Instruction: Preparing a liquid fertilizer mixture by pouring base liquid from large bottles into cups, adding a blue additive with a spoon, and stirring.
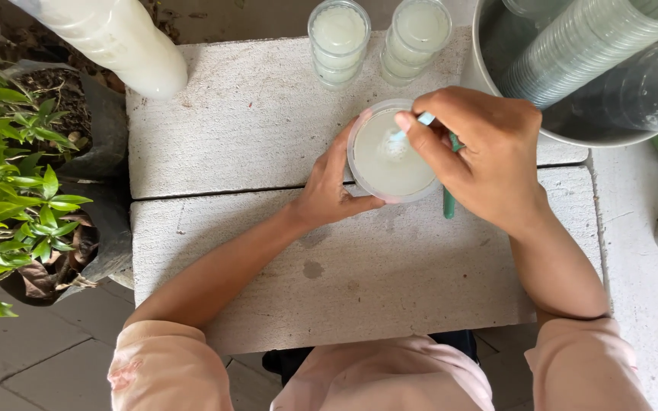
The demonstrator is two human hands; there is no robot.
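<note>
Two pale concrete slabs [268, 251] laid edge to edge, with a dark seam between them. On the far slab stand two stacks of filled lidded cups [338, 42]; a metal basin [489, 84] overlaps its right corner. A clear cup [388, 156] of whitish liquid sits over the seam.

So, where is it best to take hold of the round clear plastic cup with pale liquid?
Grip the round clear plastic cup by its side wall, from its left, as the left hand does; its open top is full and the right hand works above it.
</note>
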